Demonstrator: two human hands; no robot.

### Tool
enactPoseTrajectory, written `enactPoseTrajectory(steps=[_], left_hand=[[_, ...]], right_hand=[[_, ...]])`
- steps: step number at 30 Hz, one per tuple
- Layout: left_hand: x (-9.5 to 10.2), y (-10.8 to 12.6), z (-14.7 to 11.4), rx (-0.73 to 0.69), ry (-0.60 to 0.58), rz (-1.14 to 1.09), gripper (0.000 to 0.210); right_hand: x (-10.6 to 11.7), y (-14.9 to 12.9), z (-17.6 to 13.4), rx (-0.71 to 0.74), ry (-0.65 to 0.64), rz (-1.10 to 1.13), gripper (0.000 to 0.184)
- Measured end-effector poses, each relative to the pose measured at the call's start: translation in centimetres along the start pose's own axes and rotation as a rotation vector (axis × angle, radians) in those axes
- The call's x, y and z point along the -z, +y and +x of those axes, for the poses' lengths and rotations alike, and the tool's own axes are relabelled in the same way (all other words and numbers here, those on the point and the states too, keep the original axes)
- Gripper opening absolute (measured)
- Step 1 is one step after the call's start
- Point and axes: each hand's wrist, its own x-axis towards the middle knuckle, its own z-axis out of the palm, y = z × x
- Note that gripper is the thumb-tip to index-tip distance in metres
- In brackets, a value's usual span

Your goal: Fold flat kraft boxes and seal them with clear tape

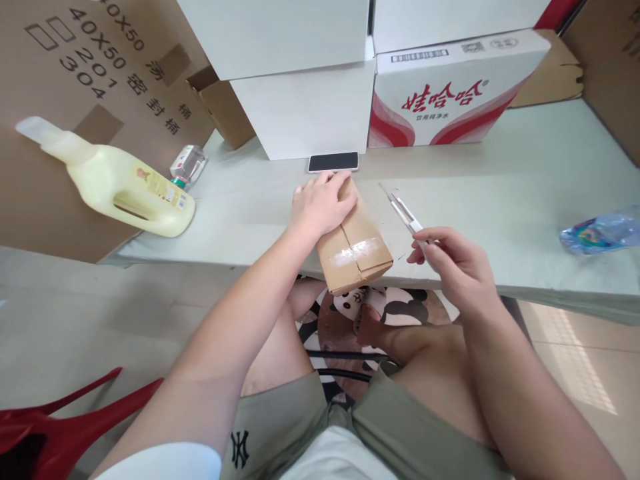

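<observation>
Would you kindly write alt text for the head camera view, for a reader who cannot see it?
A person's left hand rests on a taped cardboard box at the near edge of a table, while the right hand holds a slim white tool beside it. A phone lies beyond the box.

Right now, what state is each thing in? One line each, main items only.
Small cardboard box: closed, taped, near end over the table edge
White tool: held, tip off the box
Left hand: resting on the box
Right hand: closed on the tool
Phone: screen dark
Yellow jug: capped, fill level unclear
Clear bottle at right: on its side
</observation>
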Motion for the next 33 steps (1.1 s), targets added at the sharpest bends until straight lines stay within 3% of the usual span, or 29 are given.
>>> enactPoseTrajectory(steps=[4, 6, 8, 11, 15, 27, 33], left_hand=[[0.3, 0.1, 0.0, 0.005, -0.029, 0.023, 0.048], [0.7, 0.3, -0.1, 0.018, -0.065, 0.053, 0.049], [1.1, 0.5, -0.2, 0.022, -0.093, 0.079, 0.049], [1.4, 0.7, -0.4, 0.022, -0.107, 0.105, 0.05], [1.5, 0.8, -0.5, 0.038, -0.119, 0.123, 0.05], [1.6, 0.9, -0.6, 0.05, -0.108, 0.103, 0.049], [1.5, 0.9, -0.6, 0.04, -0.099, 0.108, 0.049]], right_hand=[[-0.7, -0.5, -0.9, 0.312, -0.097, 0.08, 0.053], [-1.3, -0.8, -1.3, 0.393, -0.079, 0.059, 0.058], [-2.0, -1.1, -1.6, 0.488, -0.056, 0.025, 0.043], [-2.9, -1.8, -2.1, 0.63, -0.005, -0.095, 0.005], [-3.6, -2.3, -2.3, 0.637, -0.01, -0.239, 0.02], [-5.7, -3.2, -3.1, 0.67, -0.072, -0.321, 0.009], [-7.1, -3.4, -3.4, 0.57, -0.021, -0.324, 0.008]])
